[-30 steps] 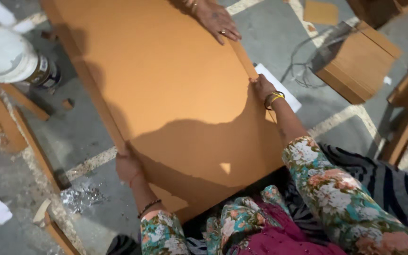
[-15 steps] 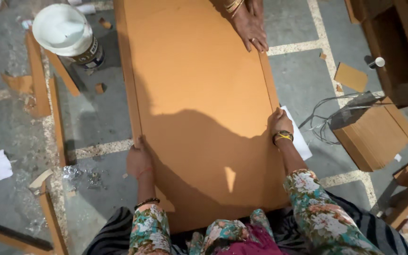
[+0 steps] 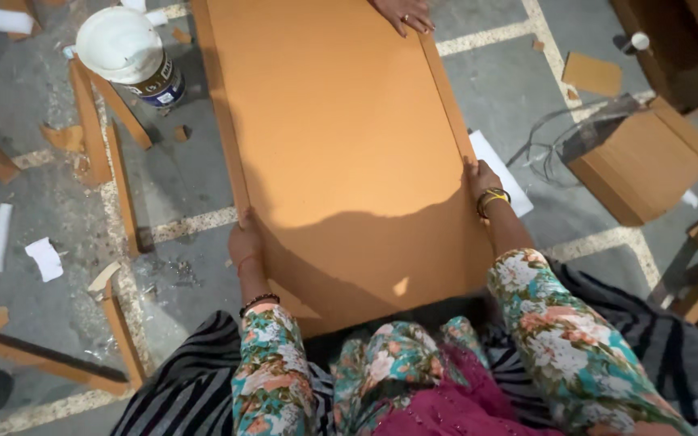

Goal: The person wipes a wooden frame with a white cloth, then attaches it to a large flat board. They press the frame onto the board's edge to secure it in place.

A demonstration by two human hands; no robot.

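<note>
Two hands gripped the long orange-brown board (image 3: pixel 341 153) by its opposite long edges, near the end closest to the person. The left hand (image 3: pixel 245 242) was curled over the left edge, fingers wrapped under and out of sight, thumb side on top. The right hand (image 3: pixel 478 179), wearing a yellow bangle, was closed on the right edge just where a narrow edging strip (image 3: pixel 446 97) ran along the board. Beyond both hands, at the far end, a co-worker's hand (image 3: pixel 404 13) lay flat on the surface.

The board lay flat over the grey floor (image 3: pixel 519 89), spanning between the two people. It looked like a stiff, thin sheet, broad and probably awkward rather than heavy; its smooth face seemed slippery, so the edges were the likely places to hold. The corners and strip looked liable to chip.

Left of the left hand were a white-lidded tub (image 3: pixel 127 52) and wood offcuts (image 3: pixel 119 182); right of the right hand, a small wooden box (image 3: pixel 644 161).
</note>
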